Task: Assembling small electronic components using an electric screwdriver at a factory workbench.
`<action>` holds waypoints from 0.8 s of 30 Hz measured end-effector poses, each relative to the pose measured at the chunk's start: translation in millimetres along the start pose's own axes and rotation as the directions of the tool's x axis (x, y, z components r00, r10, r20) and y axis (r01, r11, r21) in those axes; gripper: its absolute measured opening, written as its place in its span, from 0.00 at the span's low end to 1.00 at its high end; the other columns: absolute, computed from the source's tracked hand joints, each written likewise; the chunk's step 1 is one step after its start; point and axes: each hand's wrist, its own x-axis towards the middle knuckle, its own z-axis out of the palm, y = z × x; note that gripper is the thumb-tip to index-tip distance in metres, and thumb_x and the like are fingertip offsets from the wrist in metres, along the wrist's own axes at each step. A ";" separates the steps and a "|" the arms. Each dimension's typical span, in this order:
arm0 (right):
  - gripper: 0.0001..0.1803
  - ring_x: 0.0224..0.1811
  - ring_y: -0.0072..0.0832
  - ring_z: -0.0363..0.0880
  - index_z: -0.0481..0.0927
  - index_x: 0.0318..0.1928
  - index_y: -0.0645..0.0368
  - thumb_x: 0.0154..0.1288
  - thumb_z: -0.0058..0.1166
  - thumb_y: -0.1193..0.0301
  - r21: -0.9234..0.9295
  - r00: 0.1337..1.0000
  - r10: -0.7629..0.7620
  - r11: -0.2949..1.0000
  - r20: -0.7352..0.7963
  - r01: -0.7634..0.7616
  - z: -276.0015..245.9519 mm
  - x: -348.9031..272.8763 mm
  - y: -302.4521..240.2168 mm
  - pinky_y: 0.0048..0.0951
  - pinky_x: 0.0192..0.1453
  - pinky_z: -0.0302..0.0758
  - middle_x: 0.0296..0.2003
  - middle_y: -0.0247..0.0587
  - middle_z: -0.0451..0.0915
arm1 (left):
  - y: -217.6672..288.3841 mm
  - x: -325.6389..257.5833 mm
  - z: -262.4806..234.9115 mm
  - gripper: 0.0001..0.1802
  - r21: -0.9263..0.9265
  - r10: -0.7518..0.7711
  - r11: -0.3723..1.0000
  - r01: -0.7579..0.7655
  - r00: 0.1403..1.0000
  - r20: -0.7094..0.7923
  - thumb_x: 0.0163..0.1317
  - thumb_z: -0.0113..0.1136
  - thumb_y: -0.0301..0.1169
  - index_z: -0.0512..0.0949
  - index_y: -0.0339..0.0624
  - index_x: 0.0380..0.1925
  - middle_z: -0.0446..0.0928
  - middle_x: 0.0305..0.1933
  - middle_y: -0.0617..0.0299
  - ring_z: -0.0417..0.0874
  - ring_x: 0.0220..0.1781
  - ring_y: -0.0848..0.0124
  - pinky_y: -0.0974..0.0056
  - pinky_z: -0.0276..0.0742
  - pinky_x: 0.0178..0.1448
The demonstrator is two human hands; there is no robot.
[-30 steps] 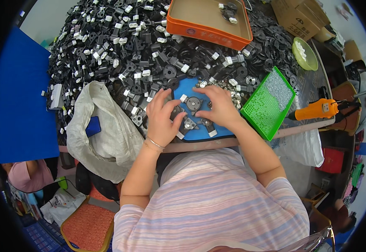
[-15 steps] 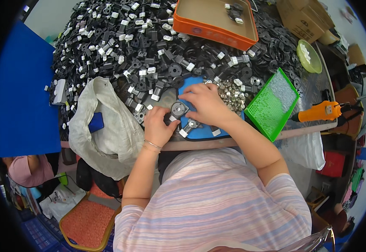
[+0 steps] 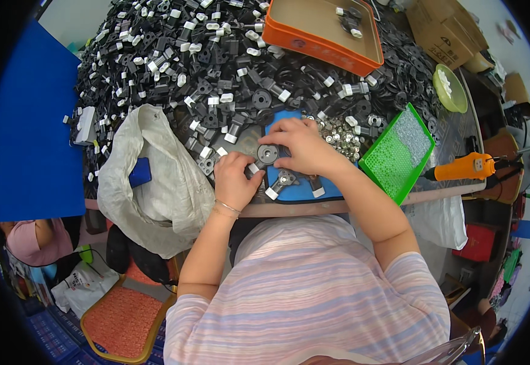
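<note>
A round black plastic part (image 3: 268, 153) with a metal centre and a short pale-tipped arm lies between my hands at the blue mat's left edge. My left hand (image 3: 236, 181) pinches the arm end between thumb and fingers. My right hand (image 3: 306, 145) curves over the disc from the right, thumb and fingertips at its rim. Just below, on the blue mat (image 3: 301, 193), rest a black part with a metal hub (image 3: 284, 179) and another white-tipped piece (image 3: 317, 186). A heap of small metal nuts or bushings (image 3: 343, 139) lies beyond my right wrist.
A large pile of black white-tipped parts (image 3: 167, 61) covers the far left. Around me are an orange box (image 3: 323, 53), a green tray of small silvery pieces (image 3: 393, 159), an orange power screwdriver (image 3: 463, 167), a yellow-green bowl (image 3: 456, 97) and a pale sack (image 3: 183, 213).
The view has shifted slightly. Both hands stay around the same round part, with hardly any change in grip.
</note>
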 end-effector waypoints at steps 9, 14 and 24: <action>0.29 0.59 0.34 0.65 0.79 0.50 0.39 0.42 0.69 0.65 -0.061 0.993 0.039 0.998 0.110 -0.032 0.2 4.4 -1.4 0.47 0.66 0.48 0.51 0.34 0.72 | -2.4 1.5 -0.6 0.14 -0.015 -0.013 1.000 0.013 1.000 0.010 0.38 0.69 0.31 0.80 0.43 0.29 0.74 0.33 0.60 0.74 0.41 0.59 0.58 0.66 0.47; 0.30 0.60 0.34 0.64 0.79 0.50 0.41 0.40 0.70 0.62 -0.047 0.994 0.039 0.998 0.099 -0.034 -0.8 3.2 -2.1 0.49 0.66 0.47 0.51 0.35 0.71 | -2.1 1.9 -1.1 0.14 -0.007 -0.015 1.000 0.016 1.000 0.017 0.38 0.69 0.31 0.80 0.43 0.29 0.75 0.34 0.60 0.74 0.41 0.59 0.58 0.66 0.47; 0.25 0.56 0.31 0.67 0.82 0.42 0.46 0.38 0.70 0.60 -0.164 0.998 -0.041 0.986 -0.054 0.032 1.0 -4.1 -8.5 0.52 0.64 0.50 0.47 0.34 0.73 | -1.8 1.9 -1.1 0.15 0.000 -0.014 1.000 0.014 1.000 0.008 0.37 0.69 0.31 0.80 0.43 0.29 0.74 0.33 0.60 0.74 0.41 0.59 0.59 0.66 0.47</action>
